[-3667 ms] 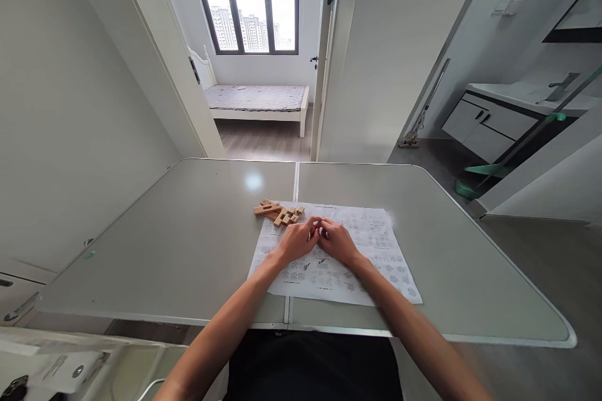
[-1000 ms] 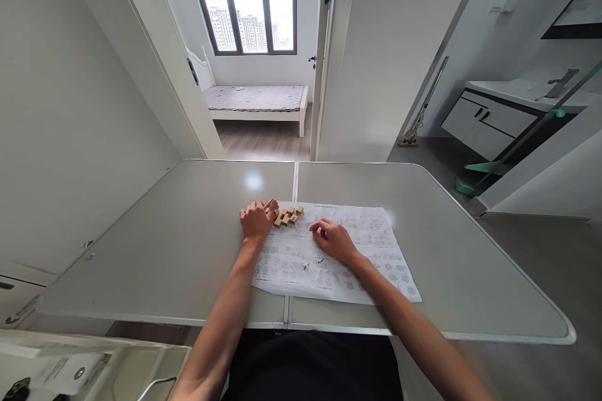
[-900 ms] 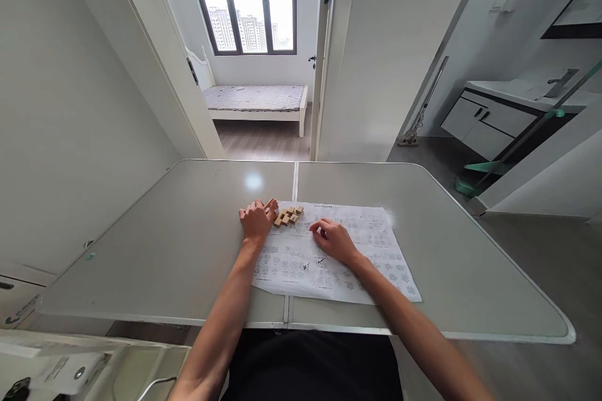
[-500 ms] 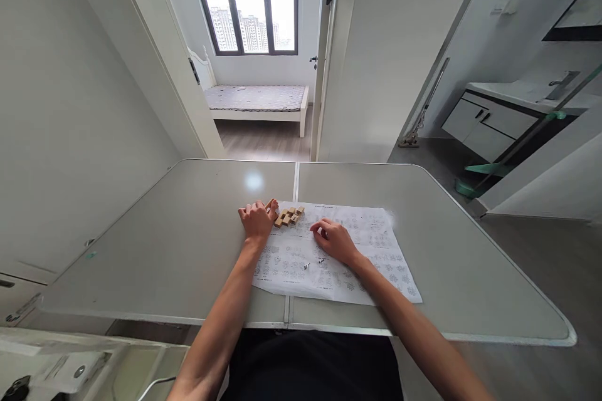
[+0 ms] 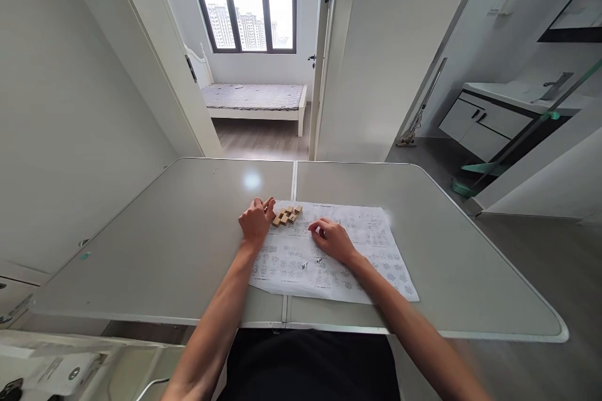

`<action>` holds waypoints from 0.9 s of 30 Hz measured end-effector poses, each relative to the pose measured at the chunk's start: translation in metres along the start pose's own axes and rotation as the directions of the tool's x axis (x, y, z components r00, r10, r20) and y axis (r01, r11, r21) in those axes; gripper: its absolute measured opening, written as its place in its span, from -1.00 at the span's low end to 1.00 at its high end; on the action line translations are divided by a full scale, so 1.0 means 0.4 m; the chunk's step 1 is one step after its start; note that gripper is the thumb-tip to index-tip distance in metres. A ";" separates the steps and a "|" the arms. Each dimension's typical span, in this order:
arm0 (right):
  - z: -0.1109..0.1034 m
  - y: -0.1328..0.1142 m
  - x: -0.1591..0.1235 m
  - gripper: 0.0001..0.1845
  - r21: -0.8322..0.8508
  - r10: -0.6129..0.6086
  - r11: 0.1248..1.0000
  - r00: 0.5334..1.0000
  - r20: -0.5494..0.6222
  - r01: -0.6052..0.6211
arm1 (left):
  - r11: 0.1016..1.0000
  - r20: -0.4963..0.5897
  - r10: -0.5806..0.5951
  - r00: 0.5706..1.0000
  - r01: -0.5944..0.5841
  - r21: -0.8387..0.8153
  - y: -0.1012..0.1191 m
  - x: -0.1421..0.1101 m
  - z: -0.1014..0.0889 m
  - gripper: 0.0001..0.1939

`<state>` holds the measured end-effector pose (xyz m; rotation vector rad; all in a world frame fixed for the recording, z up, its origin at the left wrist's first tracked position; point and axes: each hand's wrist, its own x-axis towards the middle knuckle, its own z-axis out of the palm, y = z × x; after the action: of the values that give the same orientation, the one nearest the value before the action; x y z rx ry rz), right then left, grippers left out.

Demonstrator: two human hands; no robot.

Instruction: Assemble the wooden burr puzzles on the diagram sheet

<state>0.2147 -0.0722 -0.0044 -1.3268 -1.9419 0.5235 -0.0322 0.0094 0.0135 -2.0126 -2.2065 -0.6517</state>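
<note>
My left hand (image 5: 254, 222) is closed on a small wooden block (image 5: 268, 203) that shows at its fingertips, by the left edge of a printed sheet (image 5: 362, 225). Just right of it, several light wooden blocks (image 5: 287, 215) lie close together on the paper. My right hand (image 5: 332, 239) rests on the middle of the sheet, fingers loosely bent and a little apart, and nothing is visible in it. Two tiny silvery pieces, one nearer me (image 5: 305, 265) and one farther (image 5: 319, 259), lie on the paper below my right hand; their exact kind is too small to tell.
The sheet lies across the seam of a grey-topped table (image 5: 155, 244) with a pale rim. At the lower left stands a shelf with a white box (image 5: 61, 373) and a cable. Beyond the table are a doorway and a bed (image 5: 254, 97).
My left hand has turned slightly and its fingers have drawn together, so the wooden block shows more clearly at the fingertips. My right hand stays in place. The view has shifted slightly.
</note>
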 end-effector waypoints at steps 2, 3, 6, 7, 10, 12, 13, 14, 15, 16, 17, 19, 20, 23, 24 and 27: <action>0.000 0.001 0.000 -0.81 0.003 -0.001 1.000 1.000 -0.001 0.001 | 1.000 -0.008 -0.003 1.000 0.003 -0.022 -0.001 0.001 -0.004 -0.46; 0.000 0.001 0.000 -0.81 0.005 -0.001 1.000 1.000 -0.001 0.001 | 0.999 -0.013 -0.007 1.000 0.007 -0.035 -0.003 0.001 -0.005 -0.47; 0.000 0.002 -0.001 -0.81 0.010 0.002 1.000 1.000 0.000 -0.002 | 0.996 -0.029 -0.031 0.999 0.028 -0.090 -0.009 0.006 -0.006 -0.50; 0.000 0.002 -0.001 -0.81 0.011 0.002 1.000 1.000 0.000 -0.002 | 0.992 -0.040 -0.043 0.998 0.038 -0.118 -0.011 0.007 -0.006 -0.51; 0.000 0.003 -0.001 -0.81 0.011 -0.001 1.000 1.000 0.003 0.001 | 0.973 -0.095 -0.065 0.993 0.042 -0.226 -0.015 0.012 -0.010 -0.54; 0.001 0.001 -0.001 -0.81 0.019 -0.001 1.000 1.000 -0.001 0.001 | 0.954 -0.145 -0.071 0.987 0.025 -0.300 -0.011 0.011 -0.018 -0.56; 0.001 -0.001 0.000 -0.81 0.032 0.000 0.999 1.000 -0.004 0.000 | 0.941 -0.167 -0.063 0.984 0.002 -0.339 -0.005 0.009 -0.023 -0.57; 0.001 -0.004 0.001 -0.82 0.054 0.003 0.999 1.000 -0.007 -0.002 | 0.924 -0.186 -0.047 0.981 -0.028 -0.382 0.004 0.004 -0.029 -0.57; 0.001 -0.007 0.002 -0.84 0.090 0.007 0.996 1.000 -0.006 -0.006 | 0.898 -0.192 0.007 0.981 -0.091 -0.431 0.015 -0.004 -0.033 -0.58; 0.000 -0.011 0.003 -0.84 0.138 0.014 0.990 1.000 0.001 -0.014 | 0.867 -0.194 0.047 0.980 -0.136 -0.479 0.029 -0.014 -0.036 -0.58; -0.001 -0.015 0.004 -0.83 0.199 0.023 0.980 1.000 0.018 -0.026 | 0.836 -0.182 0.095 0.979 -0.178 -0.519 0.045 -0.026 -0.038 -0.58; -0.003 -0.024 0.005 -0.72 0.340 0.038 0.938 0.996 0.075 -0.061 | 0.784 -0.150 0.189 0.970 -0.242 -0.571 0.080 -0.056 -0.035 -0.60; -0.004 -0.028 0.005 -0.66 0.406 0.038 0.910 0.993 0.110 -0.079 | 0.765 -0.134 0.222 0.966 -0.258 -0.590 0.097 -0.072 -0.031 -0.61; -0.008 -0.038 0.004 -0.58 0.557 -0.001 0.824 0.983 0.183 -0.103 | 0.731 -0.091 0.264 0.960 -0.261 -0.630 0.137 -0.113 -0.018 -0.67; -0.009 -0.039 0.004 -0.59 0.591 -0.015 0.800 0.981 0.194 -0.104 | 0.724 -0.086 0.281 0.956 -0.270 -0.635 0.146 -0.123 -0.015 -0.67; -0.010 -0.041 0.003 -0.59 0.642 -0.020 0.758 0.980 0.200 -0.116 | 0.713 -0.052 0.313 0.948 -0.271 -0.647 0.160 -0.135 -0.017 -0.66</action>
<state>0.2071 -0.0778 0.0097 -0.8832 -1.6266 1.2701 0.0353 -0.0405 0.0173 -2.6398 -1.7433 -1.4860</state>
